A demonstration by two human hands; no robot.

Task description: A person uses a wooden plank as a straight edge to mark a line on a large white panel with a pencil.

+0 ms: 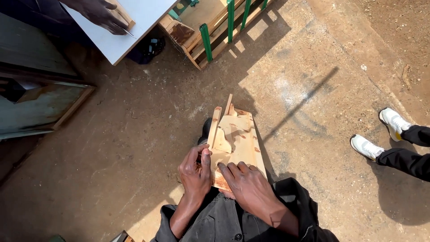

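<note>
I hold a stack of pale cut wooden pieces (238, 139) in front of my body, above a dirt and concrete ground. My left hand (195, 172) grips the stack's near left edge, thumb lying along a narrow strip (214, 127) on the left side. My right hand (248, 186) rests flat on the near end of the top board, fingers spread across it. The top pieces have curved, sawn outlines. A thin sliver sticks out at the far end. My shoe (206, 130) shows just beneath the stack.
At top left another person's hand (104, 15) presses a small tool onto a white board (134, 22). A wooden frame with green bars (215, 31) lies at the top centre. A framed panel (40, 107) sits at left. Someone's white shoes (380, 134) stand at right.
</note>
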